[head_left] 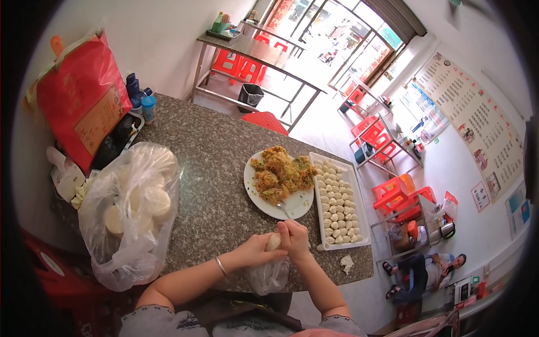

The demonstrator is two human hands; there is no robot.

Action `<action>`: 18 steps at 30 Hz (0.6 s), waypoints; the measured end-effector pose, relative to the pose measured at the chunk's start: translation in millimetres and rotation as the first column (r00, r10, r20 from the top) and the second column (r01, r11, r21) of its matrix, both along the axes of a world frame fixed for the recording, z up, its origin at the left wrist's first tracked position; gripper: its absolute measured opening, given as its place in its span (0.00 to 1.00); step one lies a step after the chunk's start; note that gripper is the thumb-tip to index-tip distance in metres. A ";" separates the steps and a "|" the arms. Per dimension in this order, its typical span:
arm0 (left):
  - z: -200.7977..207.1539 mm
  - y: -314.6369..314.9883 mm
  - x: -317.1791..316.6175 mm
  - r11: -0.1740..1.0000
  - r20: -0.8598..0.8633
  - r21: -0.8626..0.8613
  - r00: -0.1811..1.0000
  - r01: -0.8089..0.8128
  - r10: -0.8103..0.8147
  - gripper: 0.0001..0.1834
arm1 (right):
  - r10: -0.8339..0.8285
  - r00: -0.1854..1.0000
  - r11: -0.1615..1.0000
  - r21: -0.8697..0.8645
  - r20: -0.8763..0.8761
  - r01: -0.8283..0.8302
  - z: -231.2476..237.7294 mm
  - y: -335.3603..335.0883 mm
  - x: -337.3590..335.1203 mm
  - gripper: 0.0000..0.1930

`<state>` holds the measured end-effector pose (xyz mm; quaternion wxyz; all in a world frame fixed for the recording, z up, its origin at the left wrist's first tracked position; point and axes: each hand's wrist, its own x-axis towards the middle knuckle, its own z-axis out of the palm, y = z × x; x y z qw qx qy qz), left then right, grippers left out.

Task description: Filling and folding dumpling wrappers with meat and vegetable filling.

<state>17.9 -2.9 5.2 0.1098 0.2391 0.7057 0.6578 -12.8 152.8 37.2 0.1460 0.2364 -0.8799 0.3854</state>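
Near the front edge of the speckled stone table, my left hand (pixel 257 249) is closed around a small pale dumpling (pixel 273 242). Meeting it from the other side, my right hand (pixel 294 238) has its fingers pinched together at the dumpling's edge. Just beneath both hands lies a clear plastic bag (pixel 268 276); its contents are hard to make out. Beyond them, a white plate (pixel 251 188) carries a heap of chopped orange-green filling (pixel 281 173), with a spoon (pixel 284 210) stuck in it. A white tray (pixel 365 223) to the right holds rows of finished dumplings (pixel 337 205).
At the left stand a big clear bag of round pale wrapper stacks (pixel 132 208), a red shopping bag (pixel 84 104) and a blue-lidded container (pixel 149 108). Crumpled tissue (pixel 347 264) lies at the right edge. Beyond are tables, red stools (pixel 387 191) and a seated person (pixel 424 275).
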 end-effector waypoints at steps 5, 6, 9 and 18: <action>-3.2 2.8 0.5 0.993 0.194 0.089 0.979 -0.076 0.058 0.20 | -0.032 0.958 0.979 -0.183 0.284 0.087 8.9 -0.5 0.5 0.14; -1.3 2.3 0.6 0.994 0.196 0.087 0.979 -0.073 0.055 0.20 | -0.049 0.971 0.986 -0.145 0.235 0.085 5.8 1.1 -1.2 0.14; -0.1 3.0 1.5 0.998 0.183 0.043 0.982 -0.052 0.043 0.20 | -0.073 0.986 0.994 -0.076 0.147 0.085 3.2 0.1 -1.0 0.12; -3.8 2.0 -5.9 0.963 0.059 0.056 0.964 -0.263 0.259 0.20 | -0.121 0.975 0.960 -0.228 0.187 0.162 6.1 -10.1 -4.9 0.11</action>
